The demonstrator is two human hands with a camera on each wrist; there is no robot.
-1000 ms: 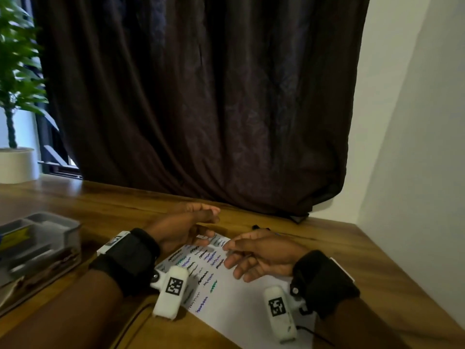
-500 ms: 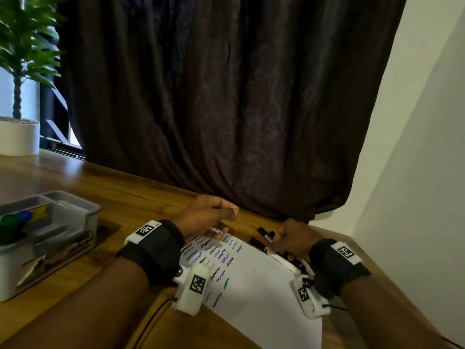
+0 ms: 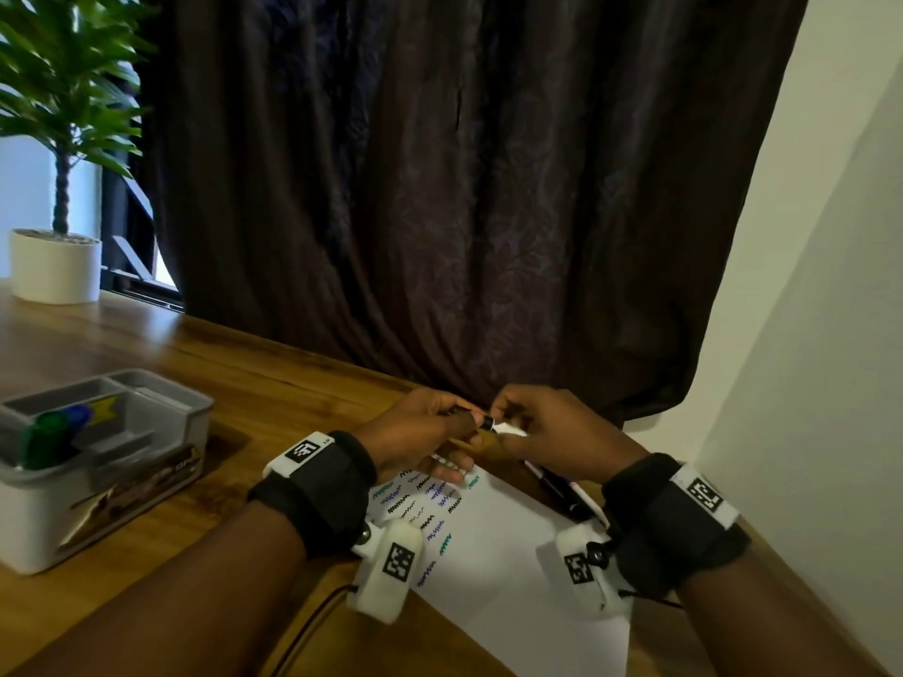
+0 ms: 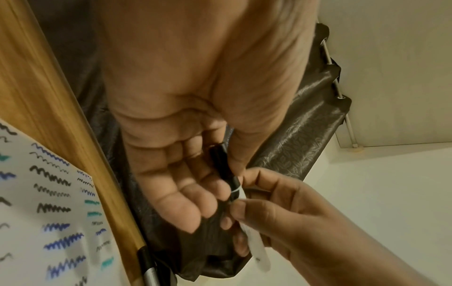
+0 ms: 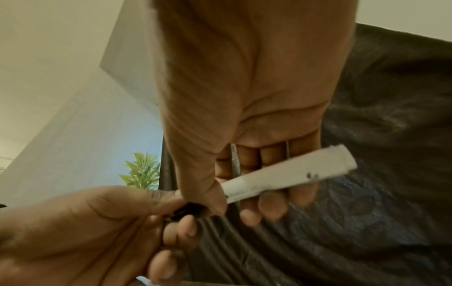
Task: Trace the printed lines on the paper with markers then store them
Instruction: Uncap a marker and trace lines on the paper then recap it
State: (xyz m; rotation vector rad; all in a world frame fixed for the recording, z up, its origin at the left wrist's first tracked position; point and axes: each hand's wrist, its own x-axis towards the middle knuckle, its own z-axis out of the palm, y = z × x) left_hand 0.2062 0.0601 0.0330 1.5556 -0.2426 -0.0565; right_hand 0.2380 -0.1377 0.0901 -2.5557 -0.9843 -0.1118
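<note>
A marker with a white barrel [image 5: 288,174] and a black cap [image 4: 223,166] is held in the air between both hands, above the far edge of the paper [image 3: 513,554]. My left hand [image 3: 462,418] pinches the black cap [image 3: 487,423] between thumb and fingers. My right hand [image 3: 501,425] grips the white barrel [image 4: 254,245], thumb on top. Cap and barrel are still joined. The paper lies on the wooden table and carries rows of black, blue and green zigzag lines [image 3: 430,505].
More dark markers [image 3: 557,486] lie on the table by the paper's right edge, under my right wrist. A grey organiser box [image 3: 161,432] at the left holds a green marker [image 3: 49,432] and a blue one. A dark curtain [image 3: 440,237] hangs behind; a potted plant [image 3: 53,266] stands far left.
My right hand reached to the markers right of the paper, picked one up and brought it to my left hand. My left hand lifted off the paper and took the cap.
</note>
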